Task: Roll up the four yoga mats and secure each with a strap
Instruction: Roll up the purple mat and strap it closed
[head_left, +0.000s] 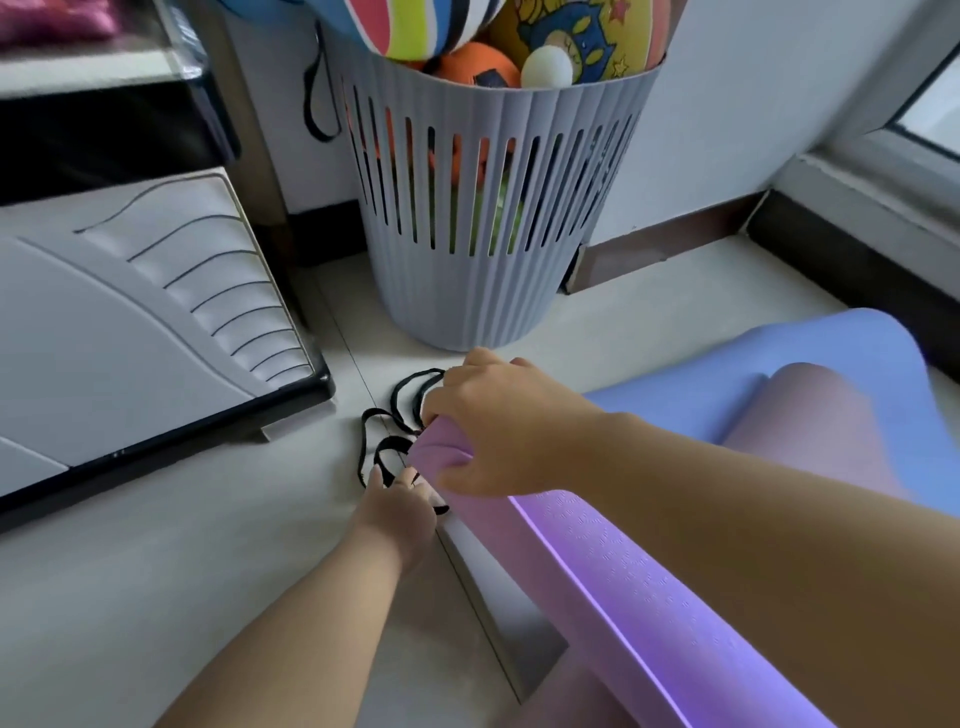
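Note:
A rolled purple yoga mat (613, 571) runs from the lower right toward the centre, its end lifted off the floor. My right hand (498, 421) grips that end from above. Black straps (395, 421) lie in tangled loops on the pale floor just left of the mat's end. My left hand (400, 504) reaches under the mat's end and pinches a black strap. A blue mat (727, 384) lies flat behind, with a rolled pink mat (810, 415) on it.
A grey slatted basket (493, 218) full of balls stands right behind the straps. A grey cabinet panel with a black edge (130, 332) is on the left. A dark skirting and window frame (857, 249) run along the right.

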